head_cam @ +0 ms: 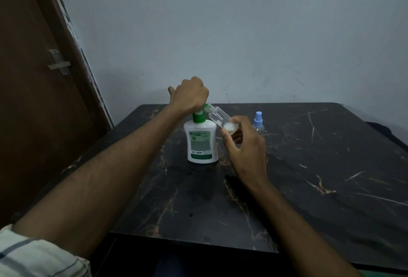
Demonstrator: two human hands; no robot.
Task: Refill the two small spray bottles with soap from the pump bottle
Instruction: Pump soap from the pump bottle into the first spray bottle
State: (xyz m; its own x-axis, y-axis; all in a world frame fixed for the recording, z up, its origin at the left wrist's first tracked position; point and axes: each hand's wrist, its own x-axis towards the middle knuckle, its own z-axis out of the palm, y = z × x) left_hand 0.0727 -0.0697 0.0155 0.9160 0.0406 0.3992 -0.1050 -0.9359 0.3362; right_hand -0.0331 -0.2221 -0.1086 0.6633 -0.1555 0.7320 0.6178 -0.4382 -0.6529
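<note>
— Soap first: where is it, and who holds what?

— Pump bottle [202,142], white with a green collar, stands upright near the middle of a dark marbled table [309,177]. The left hand [189,97] is curled into a fist over its pump head, seemingly pressing down. The right hand [244,142] pinches the base of a clear small spray bottle [221,118] between thumb and fingertips.

— Why is that little bottle slanted?

— Its open neck is tipped up against the pump's nozzle, I judge so soap can run straight in. A pale blob sits at its low end, probably soap already collected.

— And the second one?

— A blue-capped spray bottle [258,122] stands just behind the right hand, cap on, likely waiting its turn.

— What can't you make out?

— The pump head and nozzle are buried under the fist, so I can't tell whether nozzle and neck truly meet. The blue-capped bottle's lower body is hidden by the hand. The removed sprayer cap isn't visible anywhere.
</note>
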